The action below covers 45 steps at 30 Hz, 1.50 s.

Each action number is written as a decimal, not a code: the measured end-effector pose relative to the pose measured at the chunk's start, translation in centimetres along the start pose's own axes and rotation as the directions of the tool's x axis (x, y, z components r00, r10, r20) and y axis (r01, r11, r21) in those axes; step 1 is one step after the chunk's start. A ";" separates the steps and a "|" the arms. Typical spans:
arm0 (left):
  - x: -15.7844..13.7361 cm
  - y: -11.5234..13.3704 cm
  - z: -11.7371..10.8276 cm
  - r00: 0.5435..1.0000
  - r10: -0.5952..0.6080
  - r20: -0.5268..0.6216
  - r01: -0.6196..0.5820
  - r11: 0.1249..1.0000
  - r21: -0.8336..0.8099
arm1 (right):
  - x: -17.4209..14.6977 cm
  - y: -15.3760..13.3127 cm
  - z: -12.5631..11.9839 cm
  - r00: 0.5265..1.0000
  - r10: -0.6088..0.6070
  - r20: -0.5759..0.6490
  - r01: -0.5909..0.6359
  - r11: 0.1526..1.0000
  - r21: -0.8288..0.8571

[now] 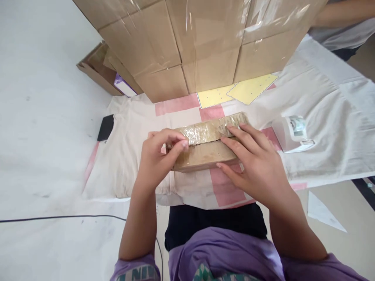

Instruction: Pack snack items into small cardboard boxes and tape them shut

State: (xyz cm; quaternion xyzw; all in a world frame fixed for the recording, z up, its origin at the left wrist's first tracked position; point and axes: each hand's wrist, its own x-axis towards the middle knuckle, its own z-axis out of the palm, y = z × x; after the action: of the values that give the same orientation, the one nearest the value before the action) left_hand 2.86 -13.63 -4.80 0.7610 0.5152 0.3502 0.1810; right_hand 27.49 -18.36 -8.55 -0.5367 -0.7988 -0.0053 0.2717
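Counts one small taped box [205, 154] in the middle and, upon it, two hands: one left hand [158, 154] at nine o'clock, one right hand [259, 164] at four. Adds, outward from there, one film-wrapped stack [208, 47] of boxes at twelve, hard to number surely; two yellow sheets [252, 89] at one; one other person's arm [345, 13] at two; one pale plastic container [287, 136] at three; one black block [105, 128] at nine; one open carton [95, 70] at ten.

Crinkled, glossy clear tape [202, 133] covers part of a matt brown cardboard box [208, 154] near the front edge of a wrinkled, dull-finished cloth [325, 128]. Toward the far edge, shiny film [263, 25] streaks smooth cardboard cartons [209, 70] above matt yellow sheets [252, 90], apparently paper; toward the right edge, a smooth white plastic container [284, 136].
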 end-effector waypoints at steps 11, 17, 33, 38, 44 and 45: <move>0.4 0.4 -1.7 0.975 -0.113 0.189 0.034 0.925 0.379 | 0.0 -0.1 0.0 1.000 -0.008 -0.021 0.008 1.000 0.010; -0.2 1.8 -1.0 0.981 -0.090 0.171 -0.019 0.836 0.549 | -0.1 0.0 0.1 0.999 -0.025 -0.029 0.025 1.000 0.019; -0.3 1.6 -1.6 0.985 -0.035 0.167 -0.067 0.821 0.568 | -0.2 0.2 0.4 0.999 -0.017 -0.030 0.019 0.997 0.069; -0.3 0.6 -1.7 0.995 -0.019 0.096 -0.035 0.842 0.538 | -0.1 0.1 0.4 0.999 -0.007 -0.048 0.010 0.997 0.071; 1.0 -0.7 -2.4 0.976 -0.094 0.195 -0.013 0.873 0.487 | -0.1 0.2 0.5 0.999 -0.011 -0.036 0.013 0.998 0.066; 1.4 -1.1 -2.5 0.971 -0.098 0.217 -0.008 0.896 0.443 | -0.1 0.1 0.4 0.999 -0.009 -0.033 0.011 0.998 0.064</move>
State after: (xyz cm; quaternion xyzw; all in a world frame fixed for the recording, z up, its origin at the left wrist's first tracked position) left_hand 0.66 -12.16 -3.31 0.8058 0.5737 0.1284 0.0713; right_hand 27.41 -18.31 -9.02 -0.5235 -0.7968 0.0103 0.3016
